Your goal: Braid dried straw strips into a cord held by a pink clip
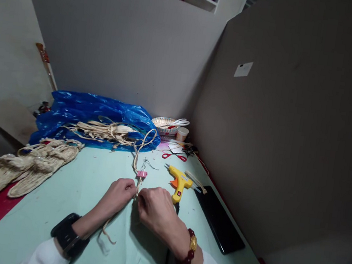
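Note:
My left hand [118, 194] and my right hand [154, 210] rest on the pale green table [90, 181], fingers pinched together on a braided straw cord [138, 153]. The cord runs away from my hands toward a bundle of straw [107, 132] on a blue plastic bag [93, 114]. A pink binder clip [141, 174] is clamped on the cord just beyond my fingertips. A loose tail of the cord [107, 232] trails back under my left wrist. A black band sits on my left wrist, a bead bracelet on my right.
A yellow glue gun [179, 183] lies just right of my right hand, its cable running toward me. A black phone [218, 219] lies further right. Red-handled scissors [174, 156], a small basket [164, 124] and a cup [182, 133] stand at the back. Straw sandals [29, 166] lie left. Grey partition walls enclose back and right.

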A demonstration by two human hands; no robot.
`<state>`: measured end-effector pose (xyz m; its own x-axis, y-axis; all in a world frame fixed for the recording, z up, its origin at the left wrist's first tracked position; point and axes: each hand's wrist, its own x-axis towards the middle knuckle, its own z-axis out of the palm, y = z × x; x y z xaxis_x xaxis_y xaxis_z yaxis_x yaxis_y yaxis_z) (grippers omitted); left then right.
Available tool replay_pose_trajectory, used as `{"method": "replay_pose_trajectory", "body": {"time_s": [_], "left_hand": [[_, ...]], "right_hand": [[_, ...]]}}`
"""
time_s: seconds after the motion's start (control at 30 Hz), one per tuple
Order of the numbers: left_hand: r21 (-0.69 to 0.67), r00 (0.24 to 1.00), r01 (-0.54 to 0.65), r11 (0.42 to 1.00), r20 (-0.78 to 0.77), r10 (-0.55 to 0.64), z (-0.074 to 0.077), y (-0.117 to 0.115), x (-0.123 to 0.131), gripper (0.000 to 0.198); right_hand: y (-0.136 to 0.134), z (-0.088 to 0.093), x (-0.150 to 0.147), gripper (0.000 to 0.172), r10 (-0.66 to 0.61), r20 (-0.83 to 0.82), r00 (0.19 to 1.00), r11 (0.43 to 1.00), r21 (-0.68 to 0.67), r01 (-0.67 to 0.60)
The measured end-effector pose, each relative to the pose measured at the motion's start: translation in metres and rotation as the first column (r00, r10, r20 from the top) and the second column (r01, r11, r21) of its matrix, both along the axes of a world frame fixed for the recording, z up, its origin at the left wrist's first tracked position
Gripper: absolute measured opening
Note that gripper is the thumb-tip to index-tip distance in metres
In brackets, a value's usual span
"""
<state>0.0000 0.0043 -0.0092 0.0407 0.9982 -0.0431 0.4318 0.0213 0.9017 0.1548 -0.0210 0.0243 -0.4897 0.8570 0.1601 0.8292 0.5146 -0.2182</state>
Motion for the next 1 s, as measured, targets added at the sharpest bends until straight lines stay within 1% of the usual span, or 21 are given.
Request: {"method": "replay_pose_trajectory", "body": {"time_s": [0.1, 0.2, 0.27, 0.33, 0.37, 0.4, 0.47, 0.5, 0.57, 0.6, 0.63, 0.67, 0.7, 0.73, 0.8, 0.87, 0.9, 0.93, 1.0], "left_hand": [[-0.064, 0.996, 0.037, 0.997, 0.087, -0.031, -0.003, 0.0, -0.001, 0.021], [-0.159, 0.981, 0.091, 0.983, 0.182, -0.062, -0.003, 0.0, -0.004, 0.024], [-0.218, 0.97, 0.127, 0.968, 0.231, -0.076, 0.0, -0.002, -0.005, 0.028], [-0.258, 0.961, 0.15, 0.954, 0.265, -0.08, 0.003, -0.003, -0.007, 0.03], [-0.269, 0.957, 0.157, 0.95, 0.279, -0.079, 0.005, -0.003, -0.007, 0.03], [-0.276, 0.954, 0.16, 0.948, 0.291, -0.077, 0.006, -0.003, -0.008, 0.03], [-0.285, 0.947, 0.166, 0.944, 0.314, -0.072, 0.009, -0.002, -0.008, 0.029], [-0.29, 0.942, 0.173, 0.941, 0.329, -0.072, 0.009, -0.001, -0.009, 0.029], [-0.296, 0.928, 0.192, 0.936, 0.365, -0.075, 0.011, -0.001, -0.01, 0.029], [-0.297, 0.924, 0.2, 0.934, 0.374, -0.079, 0.011, 0.0, -0.01, 0.03], [-0.296, 0.924, 0.204, 0.933, 0.374, -0.082, 0.011, 0.0, -0.01, 0.03], [-0.294, 0.927, 0.203, 0.934, 0.366, -0.086, 0.012, 0.0, -0.011, 0.031], [-0.289, 0.933, 0.198, 0.937, 0.348, -0.09, 0.012, -0.001, -0.011, 0.031], [-0.283, 0.94, 0.194, 0.939, 0.328, -0.095, 0.012, -0.001, -0.011, 0.031], [-0.269, 0.949, 0.193, 0.944, 0.294, -0.11, 0.011, -0.001, -0.01, 0.031], [-0.255, 0.956, 0.194, 0.947, 0.266, -0.124, 0.011, -0.002, -0.009, 0.03], [-0.248, 0.958, 0.191, 0.95, 0.257, -0.126, 0.01, -0.003, -0.008, 0.029], [-0.229, 0.962, 0.188, 0.955, 0.239, -0.132, 0.01, -0.003, -0.007, 0.028], [-0.144, 0.977, 0.181, 0.973, 0.142, -0.16, 0.009, -0.004, -0.007, 0.026]], "right_hand": [[-0.007, -0.006, -0.005, 0.016, 0.097, 0.081, 0.992, 0.994, 0.049, -0.101], [-0.01, -0.016, -0.008, 0.014, 0.17, 0.141, 0.975, 0.979, 0.09, -0.183], [-0.011, -0.019, -0.008, 0.018, 0.185, 0.159, 0.97, 0.973, 0.112, -0.204], [-0.009, -0.018, -0.008, 0.017, 0.179, 0.141, 0.974, 0.975, 0.104, -0.194], [-0.008, -0.015, -0.007, 0.015, 0.165, 0.115, 0.98, 0.981, 0.083, -0.175], [-0.006, -0.011, -0.005, 0.017, 0.134, 0.077, 0.988, 0.989, 0.053, -0.139], [-0.002, -0.003, -0.001, 0.031, 0.021, -0.037, 0.999, 1.0, -0.003, -0.021], [0.001, 0.0, 0.001, 0.034, -0.051, -0.114, 0.992, 0.999, -0.018, 0.049], [0.008, 0.003, 0.005, 0.027, -0.145, -0.283, 0.948, 0.989, -0.032, 0.142], [0.011, 0.003, 0.006, 0.024, -0.147, -0.357, 0.922, 0.989, -0.054, 0.137], [0.014, 0.001, 0.006, 0.022, -0.121, -0.416, 0.901, 0.991, -0.096, 0.089], [0.017, -0.001, 0.006, 0.021, -0.085, -0.466, 0.88, 0.988, -0.153, 0.014], [0.02, -0.004, 0.005, 0.02, -0.057, -0.513, 0.857, 0.972, -0.226, -0.07], [0.022, -0.008, 0.003, 0.021, -0.055, -0.558, 0.828, 0.939, -0.311, -0.147], [0.027, -0.015, 0.0, 0.025, -0.133, -0.639, 0.758, 0.846, -0.471, -0.249], [0.03, -0.021, -0.002, 0.027, -0.244, -0.675, 0.697, 0.771, -0.571, -0.283], [0.032, -0.024, -0.003, 0.028, -0.277, -0.68, 0.679, 0.755, -0.591, -0.284], [0.032, -0.026, -0.003, 0.028, -0.295, -0.683, 0.668, 0.76, -0.592, -0.27], [0.033, -0.029, -0.002, 0.028, -0.309, -0.691, 0.653, 0.798, -0.562, -0.217]]}}
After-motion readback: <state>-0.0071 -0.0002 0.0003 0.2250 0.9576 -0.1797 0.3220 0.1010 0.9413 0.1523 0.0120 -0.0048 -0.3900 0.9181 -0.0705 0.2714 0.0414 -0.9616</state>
